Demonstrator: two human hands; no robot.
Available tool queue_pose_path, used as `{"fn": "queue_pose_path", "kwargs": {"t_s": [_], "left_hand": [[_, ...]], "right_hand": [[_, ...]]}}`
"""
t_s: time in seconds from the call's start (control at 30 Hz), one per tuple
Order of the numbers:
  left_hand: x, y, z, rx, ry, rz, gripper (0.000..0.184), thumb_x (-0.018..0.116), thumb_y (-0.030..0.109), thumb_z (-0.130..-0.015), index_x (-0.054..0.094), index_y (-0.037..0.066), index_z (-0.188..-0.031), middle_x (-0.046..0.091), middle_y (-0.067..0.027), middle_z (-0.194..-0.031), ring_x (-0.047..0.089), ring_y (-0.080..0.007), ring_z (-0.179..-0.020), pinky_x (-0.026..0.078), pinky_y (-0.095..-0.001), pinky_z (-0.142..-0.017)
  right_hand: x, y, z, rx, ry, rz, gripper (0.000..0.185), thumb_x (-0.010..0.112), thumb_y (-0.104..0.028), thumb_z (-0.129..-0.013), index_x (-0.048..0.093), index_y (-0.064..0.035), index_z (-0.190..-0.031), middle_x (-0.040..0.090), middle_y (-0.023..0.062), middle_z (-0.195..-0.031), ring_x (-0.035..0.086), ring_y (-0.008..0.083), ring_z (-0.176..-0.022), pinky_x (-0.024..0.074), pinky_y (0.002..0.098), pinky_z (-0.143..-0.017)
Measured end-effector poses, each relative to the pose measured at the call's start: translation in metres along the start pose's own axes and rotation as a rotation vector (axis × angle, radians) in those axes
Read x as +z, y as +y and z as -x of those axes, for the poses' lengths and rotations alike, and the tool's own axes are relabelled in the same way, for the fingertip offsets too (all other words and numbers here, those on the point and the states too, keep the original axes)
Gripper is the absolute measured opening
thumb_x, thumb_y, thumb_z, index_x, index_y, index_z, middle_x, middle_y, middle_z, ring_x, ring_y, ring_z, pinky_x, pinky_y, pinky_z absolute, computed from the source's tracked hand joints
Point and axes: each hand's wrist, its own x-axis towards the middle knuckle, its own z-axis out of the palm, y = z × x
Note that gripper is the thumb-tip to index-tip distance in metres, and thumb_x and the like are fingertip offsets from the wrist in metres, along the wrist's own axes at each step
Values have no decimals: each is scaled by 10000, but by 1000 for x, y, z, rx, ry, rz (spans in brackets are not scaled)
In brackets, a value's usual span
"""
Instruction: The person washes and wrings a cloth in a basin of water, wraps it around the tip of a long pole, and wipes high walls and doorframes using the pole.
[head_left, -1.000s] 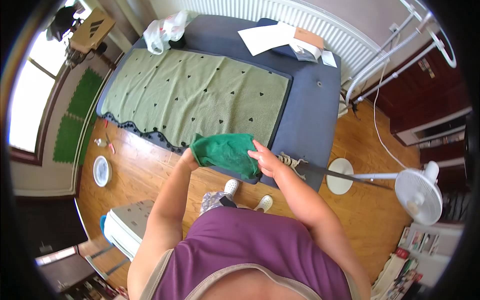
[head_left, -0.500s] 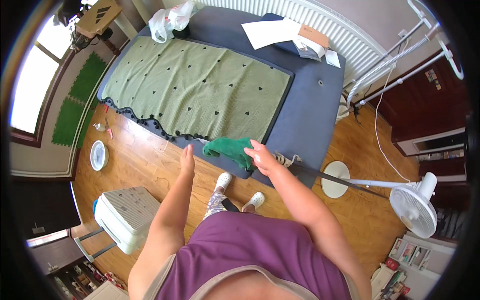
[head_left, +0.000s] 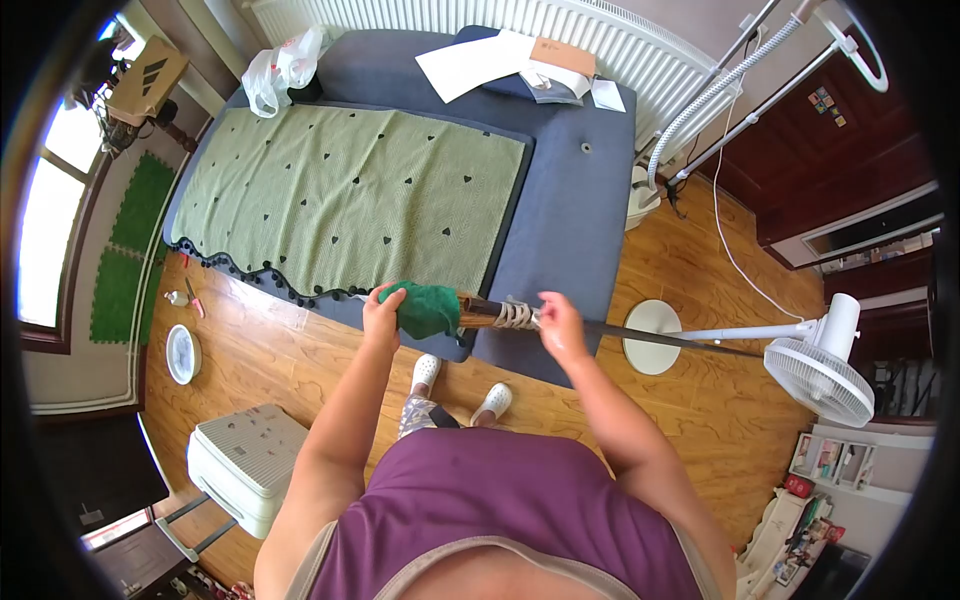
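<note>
Shifted green cloth (head_left: 428, 311) into closed left hand (head_left: 380, 320); seemingly freed half-curled right hand (head_left: 562, 328). Cannot tell if gripping pole (head_left: 612, 329) with it.

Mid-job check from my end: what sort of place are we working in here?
Most likely a room in a home, perhaps a living room or bedroom: there's a low blue-grey sofa bed with a green heart-patterned cover spread on it, a white wall radiator behind, and a standing fan.
</note>
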Motion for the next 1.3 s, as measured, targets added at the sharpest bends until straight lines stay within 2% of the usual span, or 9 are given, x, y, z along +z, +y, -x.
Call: {"fn": "queue_pose_path", "kwargs": {"t_s": [0.2,0.33,0.5,0.67,0.8,0.87,1.03,1.2,1.3], "left_hand": [[14,14,16,19,49,38,302,676,42,-762,558,-21,-1032,626,-102,-884,615,-189,-765,511,-294,-680],[26,40,27,43,56,23,236,668,38,-775,565,0,-983,626,-86,-851,608,-180,-735,507,-292,-670],[20,77,32,140,28,20,242,666,42,-779,578,-5,-999,633,-94,-868,621,-190,-757,523,-305,-682],[3,125,49,211,49,87,138,650,19,-780,588,13,-904,645,-100,-822,637,-210,-706,544,-322,-653],[1,168,69,350,87,78,117,642,25,-787,585,12,-888,634,-100,-806,631,-214,-690,538,-322,-636],[-2,192,79,432,38,107,114,625,114,-830,588,21,-885,629,-95,-806,622,-217,-688,533,-336,-645],[23,273,112,511,6,401,331,585,392,-882,587,61,-885,619,-59,-795,610,-203,-719,524,-360,-672],[24,329,107,928,62,368,388,557,319,-915,452,71,-1195,574,-49,-958,593,-179,-790,518,-334,-686],[27,342,107,1175,265,213,628,523,281,-936,225,-3,-1411,419,-116,-1320,470,-204,-1141,370,-312,-973]], "right_hand": [[-88,99,33,185,-22,568,664,599,0,-665,434,-95,-1302,470,169,-1212,420,366,-1147,363,422,-973],[-118,138,31,417,-157,711,795,653,-77,-710,275,-142,-1407,321,166,-1375,302,344,-1275,335,449,-1019],[-135,159,28,504,-159,680,816,683,-119,-707,271,-164,-1410,304,119,-1408,277,323,-1303,310,490,-1029],[-140,183,30,401,-157,765,785,714,-162,-682,327,-167,-1365,379,103,-1349,328,305,-1259,329,440,-1020],[-140,170,20,250,-147,714,332,734,-242,-673,610,-102,-948,606,138,-1057,538,315,-1046,420,445,-879],[-143,146,21,128,-144,641,267,737,-319,-663,623,-88,-736,659,144,-869,606,343,-864,469,438,-752],[-154,44,28,-30,-173,450,302,726,-372,-670,637,-84,-692,619,166,-657,609,346,-643,474,436,-591],[-149,-49,31,-107,-188,373,369,722,-425,-687,636,-66,-688,593,158,-596,593,333,-586,462,409,-553],[-130,-82,25,-125,-193,313,412,725,-441,-690,620,-42,-681,584,152,-586,580,319,-568,449,398,-546]]}}
